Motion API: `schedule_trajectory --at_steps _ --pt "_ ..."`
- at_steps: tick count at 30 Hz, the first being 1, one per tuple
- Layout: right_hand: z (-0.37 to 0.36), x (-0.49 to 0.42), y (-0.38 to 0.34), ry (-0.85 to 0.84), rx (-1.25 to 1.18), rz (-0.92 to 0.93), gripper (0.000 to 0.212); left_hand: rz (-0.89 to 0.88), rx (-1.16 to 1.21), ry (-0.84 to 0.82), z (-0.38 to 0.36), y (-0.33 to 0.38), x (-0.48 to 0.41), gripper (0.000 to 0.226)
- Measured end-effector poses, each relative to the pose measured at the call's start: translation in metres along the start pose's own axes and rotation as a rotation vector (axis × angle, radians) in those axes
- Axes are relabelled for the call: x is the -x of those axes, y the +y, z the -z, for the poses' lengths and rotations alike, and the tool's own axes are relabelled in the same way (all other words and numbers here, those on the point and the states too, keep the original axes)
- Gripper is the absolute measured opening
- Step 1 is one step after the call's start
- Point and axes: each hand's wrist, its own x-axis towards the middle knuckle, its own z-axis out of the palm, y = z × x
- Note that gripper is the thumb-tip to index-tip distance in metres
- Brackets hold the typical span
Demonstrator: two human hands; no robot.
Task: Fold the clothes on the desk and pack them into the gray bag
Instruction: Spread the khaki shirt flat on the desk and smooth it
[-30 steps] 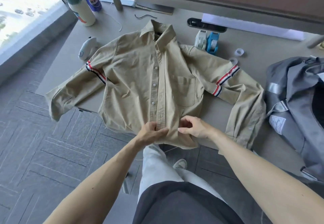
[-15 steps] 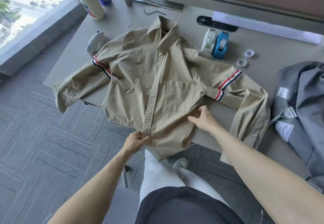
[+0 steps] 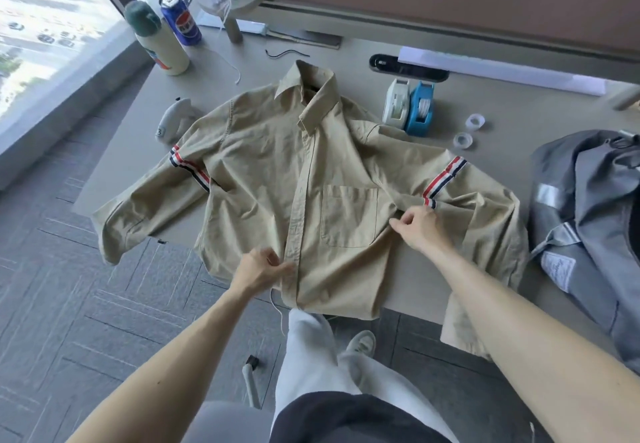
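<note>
The tan shirt is lying face up across the counter, with its hem and right cuff drooping over the near edge and its left cuff over the left edge. The left grip is pinching the button placket near the hem. The right grip is pinching fabric just under the striped sleeve band. The gray bag is slumping just beside the right sleeve; what it is holding cannot be told.
</note>
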Motion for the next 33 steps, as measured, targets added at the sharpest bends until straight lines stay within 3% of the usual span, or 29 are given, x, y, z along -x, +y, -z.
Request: schedule_trajectory --at_steps 2,5,7,12,16,17,19,21,22,25,27,31,33 --pt "0.023 -0.031 -0.005 0.175 -0.021 0.073 0.018 -0.056 0.050 0.078 0.025 0.021 -0.021 0.038" --pt "0.061 -0.068 -0.008 0.244 0.096 0.007 0.047 -0.175 0.124 0.128 0.063 0.067 -0.069 0.043" --pt "0.079 -0.086 -0.007 0.218 0.210 -0.023 0.054 -0.274 0.122 0.177 0.088 0.107 -0.107 0.055" --pt "0.089 -0.113 0.001 0.104 0.373 -0.042 0.015 -0.378 0.023 0.178 0.124 0.211 -0.190 0.068" --pt "0.103 -0.117 0.011 0.259 0.239 -0.046 0.022 -0.223 -0.094 0.067 0.130 0.249 -0.237 0.100" --pt "0.108 -0.118 0.017 0.329 0.182 -0.049 0.025 -0.200 -0.116 0.020 0.131 0.253 -0.243 0.097" --pt "0.119 -0.117 0.026 0.448 0.053 -0.026 0.030 -0.215 -0.126 -0.079 0.132 0.262 -0.251 0.064" --pt "0.128 -0.117 0.033 0.517 -0.016 0.035 0.033 -0.259 0.013 -0.092 0.131 0.270 -0.259 0.025" --pt "0.132 -0.116 0.033 0.540 -0.029 0.049 0.034 -0.272 0.135 -0.088 0.131 0.273 -0.261 0.020" --pt "0.138 -0.120 0.042 0.612 -0.034 0.035 0.035 -0.300 0.443 -0.094 0.138 0.277 -0.267 0.015" --pt "0.139 -0.126 0.047 0.629 -0.036 0.009 0.039 -0.343 0.475 -0.061 0.144 0.276 -0.279 0.016" --pt "0.133 -0.141 0.049 0.624 0.084 -0.021 0.044 -0.449 0.222 0.129 0.145 0.285 -0.292 0.036" --pt "0.130 -0.148 0.052 0.662 0.143 -0.027 0.046 -0.502 0.129 0.191 0.140 0.295 -0.296 0.031"
